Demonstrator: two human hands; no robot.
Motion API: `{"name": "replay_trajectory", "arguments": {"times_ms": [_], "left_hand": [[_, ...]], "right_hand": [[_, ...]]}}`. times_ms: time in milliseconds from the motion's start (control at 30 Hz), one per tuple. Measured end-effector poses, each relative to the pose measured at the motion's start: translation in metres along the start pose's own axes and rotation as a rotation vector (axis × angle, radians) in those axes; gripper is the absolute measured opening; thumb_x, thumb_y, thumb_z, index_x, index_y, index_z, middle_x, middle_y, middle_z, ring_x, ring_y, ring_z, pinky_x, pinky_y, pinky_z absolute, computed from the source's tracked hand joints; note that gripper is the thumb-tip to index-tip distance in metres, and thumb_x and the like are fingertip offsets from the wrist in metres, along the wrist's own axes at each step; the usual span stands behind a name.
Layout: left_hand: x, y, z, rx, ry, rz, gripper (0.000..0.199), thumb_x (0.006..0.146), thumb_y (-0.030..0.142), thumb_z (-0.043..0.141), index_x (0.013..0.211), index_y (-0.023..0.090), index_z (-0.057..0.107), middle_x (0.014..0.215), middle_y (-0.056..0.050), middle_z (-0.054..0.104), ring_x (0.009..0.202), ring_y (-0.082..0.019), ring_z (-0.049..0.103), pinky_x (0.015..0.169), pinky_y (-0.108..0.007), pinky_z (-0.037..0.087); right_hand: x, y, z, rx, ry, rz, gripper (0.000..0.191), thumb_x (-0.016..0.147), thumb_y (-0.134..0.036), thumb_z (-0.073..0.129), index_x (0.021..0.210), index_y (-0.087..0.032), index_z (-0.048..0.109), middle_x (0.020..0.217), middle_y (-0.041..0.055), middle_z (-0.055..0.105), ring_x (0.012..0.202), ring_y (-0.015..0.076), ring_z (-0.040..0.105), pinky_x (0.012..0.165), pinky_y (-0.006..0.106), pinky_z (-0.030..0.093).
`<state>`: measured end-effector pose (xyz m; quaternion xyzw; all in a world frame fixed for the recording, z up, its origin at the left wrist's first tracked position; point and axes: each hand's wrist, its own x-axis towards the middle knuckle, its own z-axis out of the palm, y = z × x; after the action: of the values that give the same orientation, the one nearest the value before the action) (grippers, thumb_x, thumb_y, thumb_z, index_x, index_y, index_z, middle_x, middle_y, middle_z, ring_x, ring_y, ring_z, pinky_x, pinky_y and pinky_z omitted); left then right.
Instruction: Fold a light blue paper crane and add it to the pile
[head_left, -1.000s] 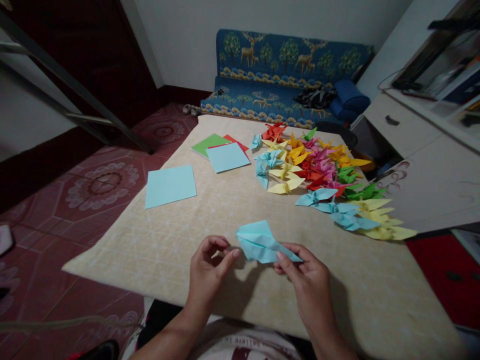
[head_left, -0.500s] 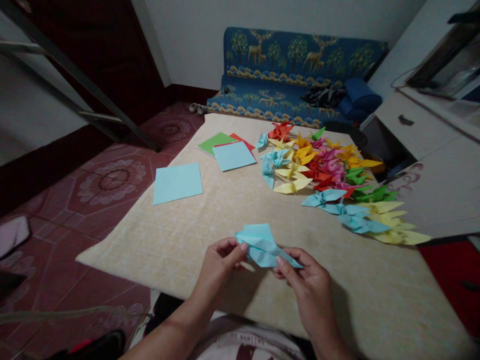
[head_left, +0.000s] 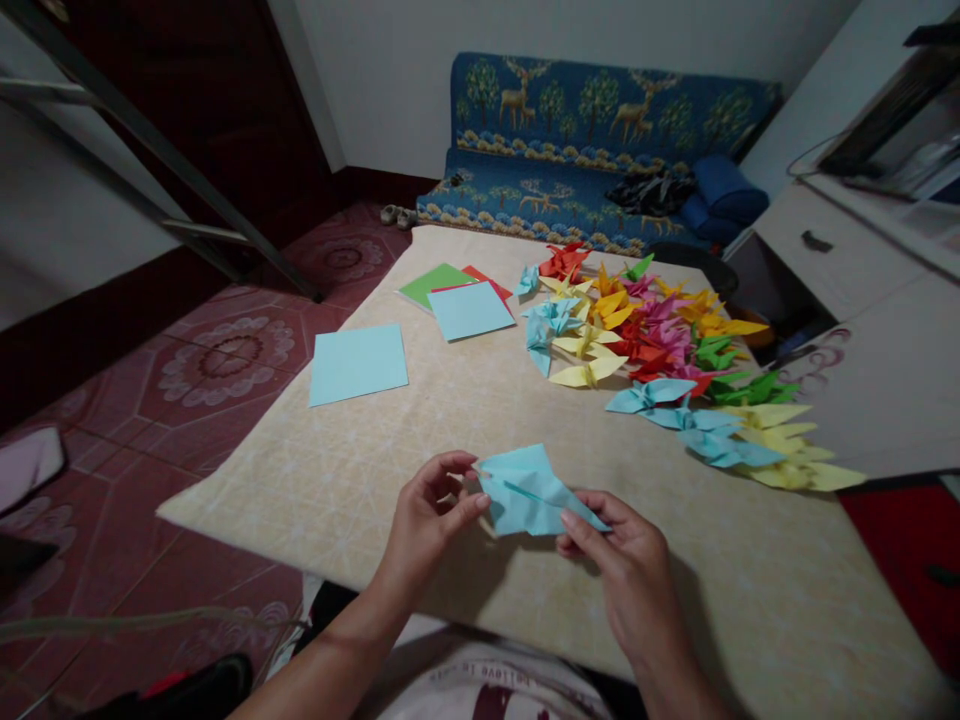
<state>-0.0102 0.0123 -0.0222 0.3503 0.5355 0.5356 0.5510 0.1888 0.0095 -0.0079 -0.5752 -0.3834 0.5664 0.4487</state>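
A partly folded light-blue origami paper (head_left: 529, 495) is held above the table, its surface creased and a slit-like fold running across it. My right hand (head_left: 622, 545) pinches its pointed right end between thumb and fingers. At its left edge is my left hand (head_left: 435, 510), thumb and fingers apart, the tips touching or almost touching the paper. Many folded paper cranes (head_left: 645, 340) in blue, yellow, red, pink, orange and green crowd the table's right side.
A flat blue sheet (head_left: 358, 365) lies on the left of the cloth-covered table (head_left: 300, 500). Behind it, another blue sheet (head_left: 472, 310) overlaps a green sheet (head_left: 435, 284) and a red one. A blue patterned sofa (head_left: 555, 180) stands beyond; a white cabinet (head_left: 870, 290) is at right.
The blue paper has turned so that more of its broad face shows. My left fingers have loosened and drawn slightly left, while my right hand keeps its pinch.
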Motion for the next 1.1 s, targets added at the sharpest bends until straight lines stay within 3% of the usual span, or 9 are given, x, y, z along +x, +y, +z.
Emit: {"name": "replay_trajectory", "arguments": {"times_ms": [100, 267, 633, 767, 1100], "left_hand": [[0.003, 0.002, -0.006, 0.066, -0.031, 0.078, 0.035, 0.065, 0.025, 0.081, 0.096, 0.020, 0.066, 0.091, -0.003, 0.062, 0.069, -0.011, 0.053, 0.059, -0.020, 0.047], [0.004, 0.002, -0.009, 0.110, -0.085, 0.117, 0.014, 0.065, 0.025, 0.080, 0.073, 0.017, 0.072, 0.079, -0.004, 0.061, 0.068, -0.013, 0.054, 0.055, -0.019, 0.044], [0.001, 0.015, -0.009, 0.228, -0.092, 0.214, 0.008, 0.074, 0.025, 0.073, 0.070, 0.020, 0.077, 0.070, -0.006, 0.068, 0.066, -0.015, 0.059, 0.058, -0.022, 0.045], [-0.001, 0.010, -0.007, 0.132, -0.049, 0.121, 0.011, 0.074, 0.029, 0.072, 0.075, 0.020, 0.078, 0.078, -0.007, 0.069, 0.062, -0.014, 0.056, 0.048, -0.020, 0.042], [-0.002, -0.001, -0.001, -0.274, 0.027, -0.173, 0.018, 0.065, 0.028, 0.079, 0.076, 0.015, 0.074, 0.065, -0.001, 0.063, 0.056, -0.008, 0.051, 0.052, -0.017, 0.041]], "right_hand": [[0.000, -0.004, 0.001, 0.050, -0.024, 0.057, 0.030, 0.066, -0.037, 0.079, 0.084, -0.014, 0.070, 0.063, 0.0012, 0.066, 0.053, 0.0111, 0.058, 0.052, 0.020, 0.049], [-0.001, -0.007, 0.005, 0.092, -0.027, 0.108, 0.032, 0.062, -0.037, 0.081, 0.082, -0.014, 0.070, 0.063, 0.0018, 0.066, 0.051, 0.0109, 0.057, 0.051, 0.021, 0.049], [0.002, -0.006, 0.001, 0.073, -0.071, 0.081, 0.030, 0.064, -0.036, 0.081, 0.083, -0.014, 0.070, 0.061, 0.0010, 0.066, 0.052, 0.0097, 0.056, 0.053, 0.019, 0.048], [0.002, -0.004, 0.003, 0.059, -0.052, 0.046, 0.029, 0.065, -0.035, 0.080, 0.083, -0.014, 0.070, 0.064, 0.0019, 0.067, 0.053, 0.0108, 0.057, 0.053, 0.020, 0.049], [-0.001, -0.001, 0.005, 0.013, -0.030, 0.005, 0.028, 0.066, -0.036, 0.079, 0.083, -0.015, 0.071, 0.067, 0.0023, 0.068, 0.054, 0.0124, 0.060, 0.054, 0.022, 0.052]]}}
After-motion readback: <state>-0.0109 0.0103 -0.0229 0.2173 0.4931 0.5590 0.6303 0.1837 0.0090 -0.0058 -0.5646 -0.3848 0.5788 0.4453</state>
